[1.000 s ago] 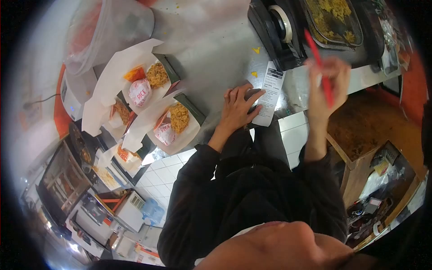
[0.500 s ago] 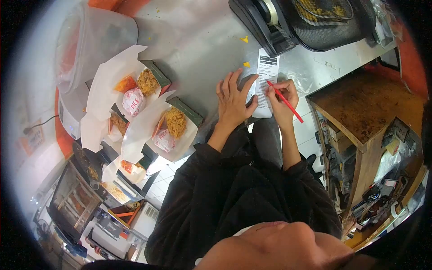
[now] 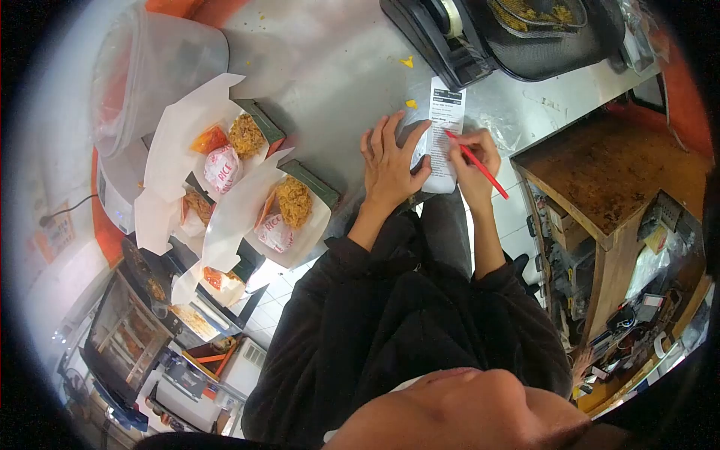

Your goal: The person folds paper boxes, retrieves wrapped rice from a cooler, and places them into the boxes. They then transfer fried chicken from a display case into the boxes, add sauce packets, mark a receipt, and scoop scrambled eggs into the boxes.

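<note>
A long printed receipt [image 3: 444, 154] lies on the metal table at its near edge. My left hand [image 3: 391, 161] rests flat with spread fingers, its thumb and fingertips on the receipt's left side. In my right hand [image 3: 476, 165] is a red pen [image 3: 484, 172], its tip on or just above the upper part of the receipt. To the left, a takeaway box [image 3: 311, 214] holds fried chicken [image 3: 293, 202] and a wrapped rice pack [image 3: 275, 233]. Behind it stands a similar box [image 3: 262, 124] with chicken, a rice pack and an orange packet.
A tape dispenser [image 3: 465, 64] and a black mesh tray [image 3: 544, 52] stand beyond the receipt. Yellow scraps [image 3: 407, 62] dot the metal table [image 3: 322, 67]. A clear plastic tub [image 3: 180, 60] is at the far left. A wooden cabinet [image 3: 615, 195] stands on the right.
The pen and my right hand have shifted very slightly to the right. My left hand stays in place on the receipt.
</note>
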### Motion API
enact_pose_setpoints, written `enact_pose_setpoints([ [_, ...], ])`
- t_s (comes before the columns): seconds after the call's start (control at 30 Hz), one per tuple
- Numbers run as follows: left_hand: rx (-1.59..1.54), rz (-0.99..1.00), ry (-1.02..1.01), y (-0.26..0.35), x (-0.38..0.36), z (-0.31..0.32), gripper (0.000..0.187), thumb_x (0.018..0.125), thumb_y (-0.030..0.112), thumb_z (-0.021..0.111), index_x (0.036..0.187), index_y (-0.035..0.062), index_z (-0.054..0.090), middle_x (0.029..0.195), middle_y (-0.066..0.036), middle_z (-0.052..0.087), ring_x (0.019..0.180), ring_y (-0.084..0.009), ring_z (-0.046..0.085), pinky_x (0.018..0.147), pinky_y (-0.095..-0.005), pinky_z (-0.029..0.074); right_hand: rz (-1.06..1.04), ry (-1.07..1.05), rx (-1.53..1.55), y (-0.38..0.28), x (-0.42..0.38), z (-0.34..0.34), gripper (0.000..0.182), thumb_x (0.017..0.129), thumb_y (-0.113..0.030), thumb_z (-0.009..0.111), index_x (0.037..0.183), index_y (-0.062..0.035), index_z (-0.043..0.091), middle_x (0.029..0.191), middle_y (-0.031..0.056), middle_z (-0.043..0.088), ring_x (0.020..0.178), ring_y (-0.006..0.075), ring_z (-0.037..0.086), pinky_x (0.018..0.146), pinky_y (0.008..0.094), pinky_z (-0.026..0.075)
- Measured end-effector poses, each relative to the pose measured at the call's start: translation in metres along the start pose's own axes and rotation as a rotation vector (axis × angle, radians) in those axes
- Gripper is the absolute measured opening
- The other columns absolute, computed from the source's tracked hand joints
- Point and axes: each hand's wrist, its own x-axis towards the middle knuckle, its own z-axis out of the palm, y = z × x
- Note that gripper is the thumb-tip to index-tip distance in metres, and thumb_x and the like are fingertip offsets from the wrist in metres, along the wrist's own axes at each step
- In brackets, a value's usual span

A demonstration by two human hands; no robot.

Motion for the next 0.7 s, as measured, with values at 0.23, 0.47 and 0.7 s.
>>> enact_pose_setpoints([
  [0.23, 0.001, -0.002, 0.003, -0.0011, 0.0013, -0.0010, 0.054, 0.069, 0.030, 0.061, 0.122, 0.0245, 0.052, 0.130, -0.011, 0.037, 0.123, -0.0286, 0.026, 0.101, -0.0475, 0.017, 0.099, -0.137, 0.002, -0.0038, 0.0006, -0.0120, 0.016, 0.076, 0.004, 0.064, 0.073, -0.0007, 0.050, 0.078, 0.0045, 0.054, 0.069, 0.0083, 0.053, 0.060, 0.0211, 0.043],
  [0.47, 0.009, -0.016, 0.001, -0.0006, 0.0001, -0.0005, 0.053, 0.070, 0.030, 0.061, 0.122, 0.0249, 0.052, 0.130, -0.010, 0.037, 0.124, -0.0281, 0.026, 0.101, -0.0480, 0.017, 0.058, -0.133, -0.046, -0.0019, -0.0001, -0.0127, 0.016, 0.074, 0.004, 0.065, 0.070, 0.0005, 0.051, 0.075, 0.0058, 0.053, 0.068, 0.0102, 0.053, 0.059, 0.0222, 0.043],
  [0.7, 0.009, -0.018, -0.001, 0.0003, 0.0000, -0.0019, 0.054, 0.070, 0.030, 0.061, 0.122, 0.0254, 0.052, 0.129, -0.010, 0.038, 0.124, -0.0279, 0.026, 0.101, -0.0484, 0.018, -0.017, -0.155, -0.106, 0.0012, -0.0004, -0.0147, 0.015, 0.073, 0.005, 0.067, 0.071, 0.0008, 0.052, 0.075, 0.0061, 0.053, 0.067, 0.0122, 0.052, 0.057, 0.0232, 0.041],
])
